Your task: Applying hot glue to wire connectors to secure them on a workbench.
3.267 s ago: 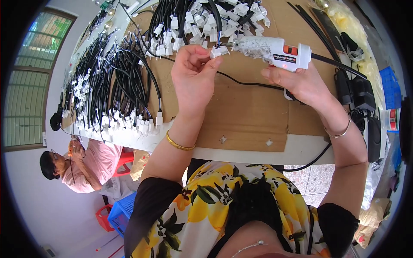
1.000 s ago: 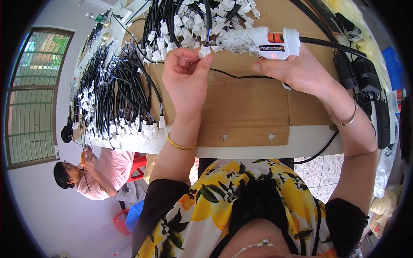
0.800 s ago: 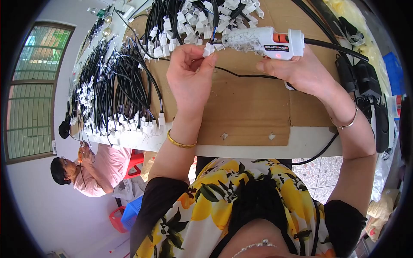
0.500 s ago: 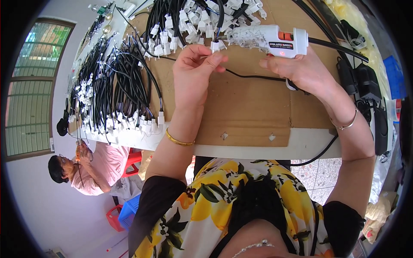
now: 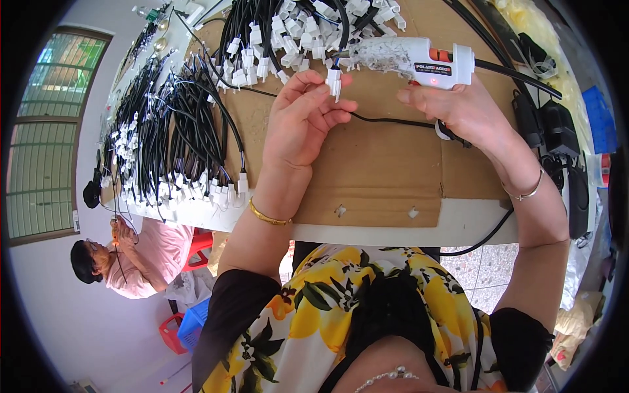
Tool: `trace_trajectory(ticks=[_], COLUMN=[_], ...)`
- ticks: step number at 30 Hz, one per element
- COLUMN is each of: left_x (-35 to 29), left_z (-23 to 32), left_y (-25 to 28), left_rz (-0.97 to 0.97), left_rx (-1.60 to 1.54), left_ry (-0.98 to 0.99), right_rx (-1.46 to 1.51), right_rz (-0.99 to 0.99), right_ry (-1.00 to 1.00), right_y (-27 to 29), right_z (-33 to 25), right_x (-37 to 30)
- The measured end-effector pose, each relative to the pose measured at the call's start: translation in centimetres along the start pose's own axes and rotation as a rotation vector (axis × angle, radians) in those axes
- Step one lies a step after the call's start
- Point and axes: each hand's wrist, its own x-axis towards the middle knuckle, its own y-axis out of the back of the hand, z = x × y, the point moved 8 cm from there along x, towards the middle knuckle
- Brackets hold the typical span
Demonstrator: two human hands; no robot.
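Observation:
My left hand (image 5: 303, 121) holds a white plug connector (image 5: 334, 81) by its fingertips, with the thumb at its side and other fingers spread below. A black cable runs up from the connector towards the pile. My right hand (image 5: 462, 108) is wrapped round a white hot glue gun (image 5: 429, 63), its body level and its nozzle pointing left. The nozzle tip sits at the top of the connector, where the wires enter; whether it touches cannot be made out. Clear glue strands or film cover the gun's front.
Black cables with white connectors (image 5: 295, 33) are heaped at the far side; another bundle (image 5: 196, 124) lies left. Cardboard (image 5: 386, 164) covers the white table (image 5: 472, 219). Black power adapters (image 5: 562, 131) line the right edge. A person in pink (image 5: 154, 252) sits at left, holding an orange tool.
My left fingers have loosened and spread, and the connector now shows more fully, slightly lower and to the right. The glue gun has shifted a little to the right.

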Motion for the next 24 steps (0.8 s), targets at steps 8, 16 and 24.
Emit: trace_trajectory(ticks=[8, 16, 24], left_x=[-0.2, -0.6, -0.9], left_z=[0.9, 2.5, 3.1], left_y=[0.3, 0.0, -0.7], left_rz=[0.13, 0.22, 0.232], left_rx=[0.311, 0.544, 0.611], left_ry=[-0.155, -0.345, -0.422], right_rx=[0.1, 0.05, 0.008], right_rz=[-0.022, -0.018, -0.08], right_ry=[-0.025, 0.017, -0.085], right_y=[-0.3, -0.5, -0.8], right_z=[-0.1, 0.1, 1.2], right_x=[0.0, 0.0, 0.1])
